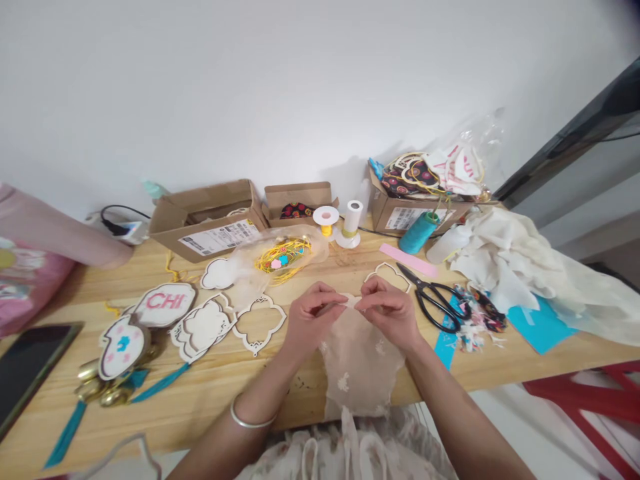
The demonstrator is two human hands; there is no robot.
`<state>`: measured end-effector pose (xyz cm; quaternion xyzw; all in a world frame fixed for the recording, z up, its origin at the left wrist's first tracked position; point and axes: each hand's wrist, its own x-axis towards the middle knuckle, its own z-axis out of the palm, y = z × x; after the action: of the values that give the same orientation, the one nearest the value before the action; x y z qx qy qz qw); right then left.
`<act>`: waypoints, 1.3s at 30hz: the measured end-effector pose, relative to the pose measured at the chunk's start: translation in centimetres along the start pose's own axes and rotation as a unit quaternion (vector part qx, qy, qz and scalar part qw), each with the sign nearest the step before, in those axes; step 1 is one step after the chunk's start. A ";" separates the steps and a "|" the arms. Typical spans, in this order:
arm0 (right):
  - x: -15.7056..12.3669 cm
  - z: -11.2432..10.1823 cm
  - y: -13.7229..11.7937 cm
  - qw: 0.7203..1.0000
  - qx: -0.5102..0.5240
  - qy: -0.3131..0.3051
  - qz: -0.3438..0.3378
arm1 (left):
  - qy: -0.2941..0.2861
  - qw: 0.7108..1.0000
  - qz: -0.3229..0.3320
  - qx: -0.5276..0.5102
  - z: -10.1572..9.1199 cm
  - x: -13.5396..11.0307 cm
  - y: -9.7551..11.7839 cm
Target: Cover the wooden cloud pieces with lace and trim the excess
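My left hand (320, 310) pinches the top edge of a sheer cream fabric piece (357, 373) with small white embroidered flowers. Close beside it, my right hand (387, 307) pinches the same edge, fingertips a little apart from the left ones. The fabric hangs down over the table's front edge toward my lap. Just behind my right hand lies a white scalloped frame (393, 270), partly covered by the hand. Black-handled scissors (435, 297) rest to the right of that hand. Left of my left hand is another empty ornate frame (260, 323).
Cardboard boxes (210, 223) stand along the wall, near white spools (353, 223) and a teal thread cone (419, 233). On the right are fabric scraps (483, 320) and crumpled cream cloth (515, 260). Embroidered hangings (165, 305), brass bells (117, 393) and a phone (35, 367) lie left.
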<state>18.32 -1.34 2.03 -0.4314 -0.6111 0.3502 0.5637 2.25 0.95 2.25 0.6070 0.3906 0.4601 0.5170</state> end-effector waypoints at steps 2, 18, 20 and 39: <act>-0.1 -0.1 0.0 1.000 0.005 -0.006 -0.008 | 0.003 1.000 0.028 0.014 -0.1 -0.1 -0.2; 0.0 0.3 -0.2 0.974 0.077 0.046 0.206 | -0.078 0.991 -0.111 -0.013 -0.2 0.0 -0.3; -0.4 0.5 -0.2 0.950 0.123 0.088 0.272 | -0.083 0.977 -0.182 -0.070 -0.2 -0.2 -0.2; -3.7 -10.0 -0.1 0.862 -0.484 -0.022 0.146 | -0.021 0.898 -0.322 -0.298 1.5 -2.3 1.7</act>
<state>28.20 -5.34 1.84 -0.7262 -0.6465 0.0977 0.2126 3.05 -1.93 3.55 0.2747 0.3989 0.3505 0.8016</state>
